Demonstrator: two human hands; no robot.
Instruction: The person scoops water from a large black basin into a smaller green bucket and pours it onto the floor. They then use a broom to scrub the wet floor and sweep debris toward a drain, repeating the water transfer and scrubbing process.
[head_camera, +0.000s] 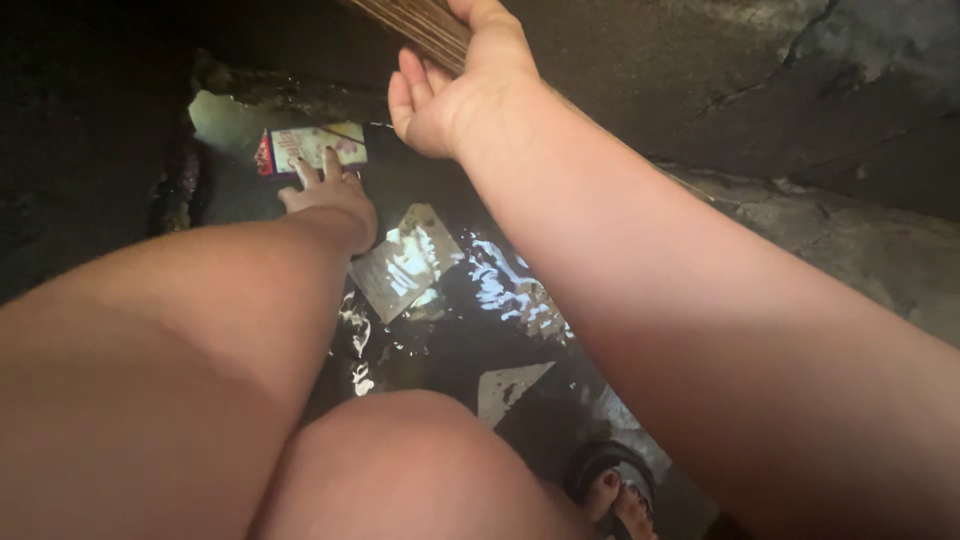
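Floor: dark, wet concrete (800, 230), cracked toward 2 o'clock; a shallow puddle (500, 290) glints in the middle.
Left hand (330, 195): reaches to 11 o'clock, fingers spread, fingertips touching a flat printed packet (310, 145) that lies at the puddle's far edge.
Right hand (460, 90): at 12 o'clock, grip wrapped round a bundle of thin brown sticks (420, 25), most of it out of view.
Litter: a pale flat sheet (405, 265) lies in the water just below the left hand; another scrap (505, 385) sits at 6 o'clock.
Feet: a sandalled foot (615, 490) near 5 o'clock, a bare knee (420, 460) beside it.
Doing it well: I judge the soaked packet wants a thumb slid under one edge, lifted slowly to drain.
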